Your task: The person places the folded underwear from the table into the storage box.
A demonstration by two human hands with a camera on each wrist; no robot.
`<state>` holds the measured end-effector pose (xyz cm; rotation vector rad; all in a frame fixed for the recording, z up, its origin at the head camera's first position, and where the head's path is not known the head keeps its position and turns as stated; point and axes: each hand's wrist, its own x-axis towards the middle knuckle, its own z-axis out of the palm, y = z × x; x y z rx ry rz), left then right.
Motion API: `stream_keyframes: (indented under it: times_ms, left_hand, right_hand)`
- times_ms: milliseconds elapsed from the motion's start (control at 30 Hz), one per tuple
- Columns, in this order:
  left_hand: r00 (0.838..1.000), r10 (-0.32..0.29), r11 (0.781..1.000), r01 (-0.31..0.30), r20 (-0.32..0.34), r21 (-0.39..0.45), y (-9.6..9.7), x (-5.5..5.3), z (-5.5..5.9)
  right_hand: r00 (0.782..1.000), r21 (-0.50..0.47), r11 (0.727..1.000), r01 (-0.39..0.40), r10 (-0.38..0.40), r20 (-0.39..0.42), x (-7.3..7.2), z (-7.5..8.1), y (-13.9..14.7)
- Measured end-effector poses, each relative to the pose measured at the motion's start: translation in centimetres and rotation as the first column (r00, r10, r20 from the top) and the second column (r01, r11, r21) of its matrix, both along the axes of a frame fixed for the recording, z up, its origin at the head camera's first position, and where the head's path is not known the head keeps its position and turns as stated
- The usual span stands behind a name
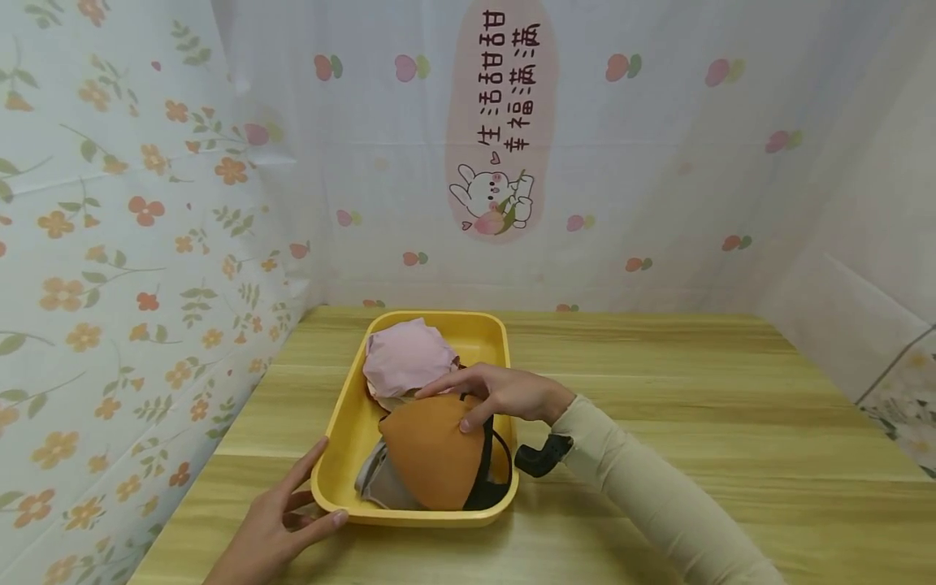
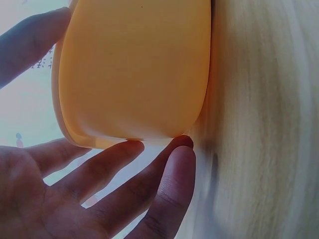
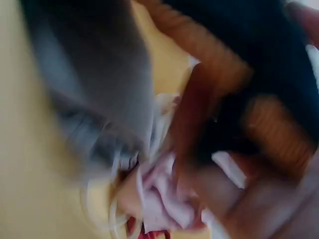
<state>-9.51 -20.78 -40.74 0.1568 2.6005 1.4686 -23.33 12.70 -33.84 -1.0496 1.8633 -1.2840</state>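
Note:
A yellow plastic tub [image 1: 340, 455] holds folded bras. My right hand [image 1: 504, 396] is over its right side and pinches an orange bra [image 1: 431, 447] with black lining and a thin black strap. The thumb lies on the orange cloth, the other fingers at its far edge. Underneath lies a grey bra [image 1: 387, 483], and a pink one [image 1: 408, 356] sits at the far end. My left hand [image 1: 274, 520] touches the tub's near left corner with spread fingers. In the left wrist view, fingertips rest along the tub's outer wall [image 2: 134, 69]. The right wrist view is blurred.
The tub stands on a wood-grain table [image 1: 658, 406], left of the middle. A flowered curtain [image 1: 132, 268] hangs on the left and a printed cloth [image 1: 629, 179] behind. A black wrist device [image 1: 543, 457] sticks out under the right sleeve, beside the tub's rim.

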Motion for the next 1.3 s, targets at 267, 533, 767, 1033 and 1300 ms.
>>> stream_keyframes:
  times_ms: [267, 533, 767, 1033, 1300]
  left_hand:
    - [1.0, -0.01, 1.0, 0.01, -0.007, -0.021, -0.1, 0.1, -0.1]
    - [0.999, -0.022, 0.999, 0.021, -0.029, -0.039, -0.4, 0.0, -0.3]
    - [0.999, -0.04, 0.997, 0.04, -0.002, -0.072, -0.7, -0.2, -0.1]
    - [0.998, -0.069, 0.991, 0.069, 0.003, -0.118, -1.3, -0.4, 0.3]
    - [0.983, -0.174, 0.955, 0.181, 0.053, -0.237, -3.0, -1.1, 2.4]
  right_hand:
    - [0.997, 0.103, 0.994, 0.018, -0.01, -0.074, 0.5, 0.6, -0.9]
    - [0.928, 0.331, 0.943, 0.027, 0.099, -0.359, 1.7, 3.0, -3.6]
    - [0.825, 0.453, 0.886, 0.099, 0.182, -0.535, 2.1, 3.0, -5.4]
    - [0.796, 0.526, 0.839, 0.136, 0.223, -0.562, 2.0, 1.9, -5.7]
    - [0.763, 0.487, 0.864, 0.128, 0.229, -0.605, 2.1, 1.7, -4.7]
